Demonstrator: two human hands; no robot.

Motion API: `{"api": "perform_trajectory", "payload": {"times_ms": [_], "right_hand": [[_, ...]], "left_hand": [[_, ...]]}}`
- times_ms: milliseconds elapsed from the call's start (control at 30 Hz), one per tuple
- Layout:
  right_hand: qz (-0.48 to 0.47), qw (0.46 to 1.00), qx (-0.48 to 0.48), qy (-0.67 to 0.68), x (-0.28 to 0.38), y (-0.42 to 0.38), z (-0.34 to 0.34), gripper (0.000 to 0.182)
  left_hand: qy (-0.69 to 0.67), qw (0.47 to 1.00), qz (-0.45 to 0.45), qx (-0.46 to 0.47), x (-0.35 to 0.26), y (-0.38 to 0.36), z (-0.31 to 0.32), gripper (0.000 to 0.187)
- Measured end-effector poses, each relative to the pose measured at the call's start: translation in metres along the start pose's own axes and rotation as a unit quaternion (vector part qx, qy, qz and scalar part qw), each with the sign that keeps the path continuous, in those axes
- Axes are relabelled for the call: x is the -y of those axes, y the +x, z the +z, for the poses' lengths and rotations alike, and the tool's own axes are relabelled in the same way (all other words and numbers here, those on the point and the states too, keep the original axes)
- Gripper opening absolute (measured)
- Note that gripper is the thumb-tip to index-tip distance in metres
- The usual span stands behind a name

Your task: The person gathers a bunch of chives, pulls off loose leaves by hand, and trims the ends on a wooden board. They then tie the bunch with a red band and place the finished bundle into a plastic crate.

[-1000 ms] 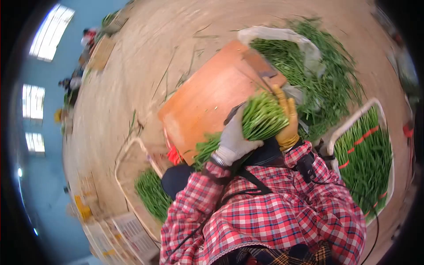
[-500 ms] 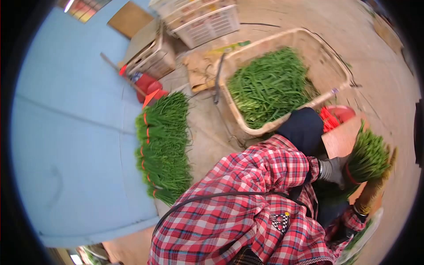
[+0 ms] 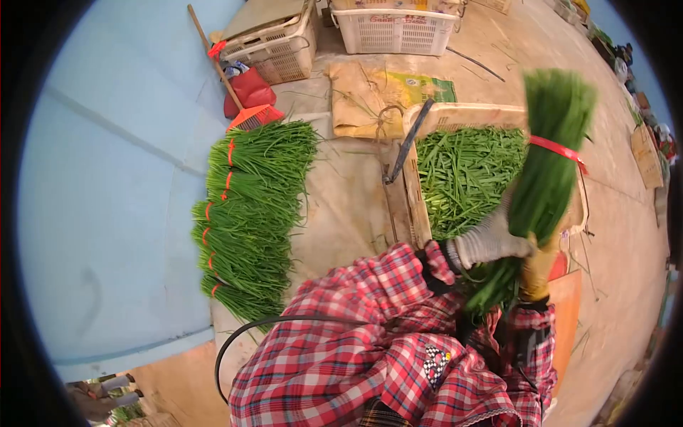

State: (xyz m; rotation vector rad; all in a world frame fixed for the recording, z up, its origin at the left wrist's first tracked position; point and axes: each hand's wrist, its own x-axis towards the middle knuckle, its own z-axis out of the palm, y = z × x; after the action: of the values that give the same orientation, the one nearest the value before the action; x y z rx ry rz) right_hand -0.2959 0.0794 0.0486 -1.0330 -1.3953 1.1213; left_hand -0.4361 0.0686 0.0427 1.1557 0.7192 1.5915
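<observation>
A thick bunch of garlic chives (image 3: pixel 551 167), tied with a red band (image 3: pixel 558 147), stands nearly upright in front of me. My left hand (image 3: pixel 491 238), in a grey knit glove, is closed around its lower part. From the right, my right hand (image 3: pixel 538 270), in a yellow glove, grips the same bunch near its lower end, its fingers partly hidden. More green leaves (image 3: pixel 494 288) show below my hands. Behind the bunch is a plastic crate (image 3: pixel 420 203) holding loose chives (image 3: pixel 469 178); the bunch covers the crate's right side.
Several tied chive bunches (image 3: pixel 249 220) lie in a row along the blue wall (image 3: pixel 114 213). Farther back are a broom (image 3: pixel 252 116), a red bag (image 3: pixel 250 92), a flattened sack (image 3: pixel 359 99) and white crates (image 3: pixel 395 32). An orange-brown board (image 3: pixel 567 299) is at my right.
The tied bunch has been raised from low on my right to in front of the crate. Both hands have come up with it, and the view has turned.
</observation>
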Motion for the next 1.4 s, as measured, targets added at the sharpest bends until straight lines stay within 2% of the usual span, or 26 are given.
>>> {"api": "perform_trajectory", "payload": {"times_ms": [33, 67, 133, 200, 267, 300, 333, 400, 500, 600, 633, 667, 700, 733, 767, 900, 1000, 1133, 1167, 1267, 1300, 1400], "right_hand": [[-0.035, 0.997, 0.063, -0.032, 0.001, 0.008, 0.028, 0.080], [-0.067, 0.988, 0.128, -0.060, 0.000, 0.014, 0.053, 0.087], [-0.013, 0.959, 0.265, -0.100, 0.033, 0.021, 0.103, 0.097], [-0.052, 0.928, 0.366, -0.037, 0.022, 0.027, 0.135, 0.098], [-0.172, 0.853, 0.448, -0.204, 0.002, 0.031, 0.146, 0.100], [-0.191, 0.815, 0.466, -0.286, -0.020, 0.035, 0.150, 0.100], [-0.149, 0.804, 0.455, -0.353, -0.035, 0.034, 0.155, 0.098], [-0.064, 0.764, 0.422, -0.484, -0.061, 0.035, 0.161, 0.096], [0.009, 0.688, 0.422, -0.591, -0.096, 0.023, 0.174, 0.094], [0.005, 0.748, 0.372, -0.550, -0.153, 0.014, 0.178, 0.080], [-0.044, 0.761, 0.340, -0.551, -0.158, 0.014, 0.180, 0.073], [-0.029, 0.774, 0.342, -0.532, -0.162, 0.013, 0.181, 0.070], [-0.013, 0.785, 0.343, -0.516, -0.161, 0.013, 0.181, 0.068], [0.005, 0.796, 0.344, -0.499, -0.163, 0.013, 0.180, 0.067], [0.015, 0.796, 0.343, -0.498, -0.151, 0.017, 0.185, 0.059], [0.005, 0.809, 0.340, -0.480, -0.154, 0.018, 0.183, 0.049], [0.018, 0.798, 0.349, -0.491, -0.161, 0.018, 0.181, 0.059], [0.002, 0.813, 0.353, -0.463, -0.161, 0.020, 0.179, 0.060], [0.001, 0.816, 0.355, -0.456, -0.158, 0.022, 0.181, 0.057], [0.001, 0.827, 0.355, -0.437, -0.153, 0.026, 0.182, 0.054], [0.000, 0.829, 0.356, -0.432, -0.154, 0.027, 0.182, 0.055], [0.019, 0.830, 0.359, -0.426, -0.152, 0.025, 0.181, 0.060]], "left_hand": [[-0.091, 0.995, -0.027, -0.030, 0.004, -0.001, -0.014, 0.114], [-0.117, 0.990, -0.036, -0.066, -0.009, -0.005, -0.037, 0.108], [-0.208, 0.969, -0.060, -0.116, -0.006, -0.012, -0.080, 0.086], [-0.132, 0.970, -0.067, -0.190, -0.029, -0.029, -0.127, 0.064], [-0.257, 0.922, -0.119, -0.264, -0.033, -0.053, -0.169, 0.049], [-0.198, 0.920, -0.149, -0.305, -0.036, -0.071, -0.197, 0.049], [-0.138, 0.912, -0.179, -0.343, -0.038, -0.090, -0.224, 0.048], [0.006, 0.909, -0.119, -0.400, -0.030, -0.120, -0.265, 0.052], [0.076, 0.875, -0.135, -0.458, 0.015, -0.179, -0.317, 0.056], [0.109, 0.832, -0.204, -0.504, 0.040, -0.208, -0.342, 0.058], [0.133, 0.816, -0.224, -0.516, 0.048, -0.209, -0.349, 0.059], [0.155, 0.799, -0.246, -0.526, 0.057, -0.211, -0.357, 0.060], [0.146, 0.814, -0.222, -0.516, 0.064, -0.209, -0.366, 0.061], [0.185, 0.807, -0.240, -0.507, 0.070, -0.205, -0.374, 0.062], [0.225, 0.798, -0.255, -0.498, 0.075, -0.197, -0.386, 0.063], [0.365, 0.742, -0.296, -0.478, 0.084, -0.148, -0.427, 0.070], [0.407, 0.714, -0.307, -0.479, 0.091, -0.116, -0.461, 0.074], [0.475, 0.665, -0.315, -0.483, 0.091, -0.094, -0.500, 0.081], [0.503, 0.626, -0.374, -0.465, 0.085, -0.086, -0.508, 0.087], [0.516, 0.566, -0.436, -0.471, 0.077, -0.067, -0.528, 0.092], [0.543, 0.537, -0.424, -0.487, 0.091, -0.075, -0.551, 0.092], [0.493, 0.529, -0.519, -0.456, 0.127, -0.082, -0.577, 0.092]]}}
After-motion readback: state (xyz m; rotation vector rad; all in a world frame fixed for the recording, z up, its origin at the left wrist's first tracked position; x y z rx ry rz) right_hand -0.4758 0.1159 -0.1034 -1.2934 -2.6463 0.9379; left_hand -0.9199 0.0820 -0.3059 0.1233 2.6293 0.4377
